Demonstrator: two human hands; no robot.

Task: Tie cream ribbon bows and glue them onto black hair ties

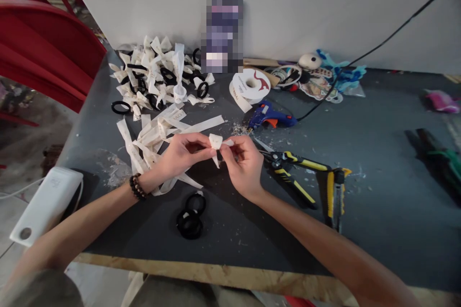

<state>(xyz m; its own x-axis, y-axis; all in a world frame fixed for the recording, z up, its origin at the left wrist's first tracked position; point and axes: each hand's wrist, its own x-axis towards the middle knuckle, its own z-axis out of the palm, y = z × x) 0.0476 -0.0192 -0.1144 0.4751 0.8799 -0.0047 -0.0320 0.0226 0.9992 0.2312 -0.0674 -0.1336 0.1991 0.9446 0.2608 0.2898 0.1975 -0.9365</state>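
Observation:
My left hand [183,153] and my right hand [245,163] meet above the dark table [378,192], both pinching one small folded piece of cream ribbon [216,143]. A beaded bracelet [137,187] circles my left wrist. Cut cream ribbon strips [158,134] lie just behind my left hand. Black hair bands [190,216] sit stacked on the table below my hands.
A pile of finished ribbon bows with black bands [158,76] lies at the back left. Near it are a ribbon spool [250,85], a blue glue gun [270,117], yellow-handled scissors [291,170], a yellow utility knife [334,192], a white power bank [46,204], and red chairs [43,48].

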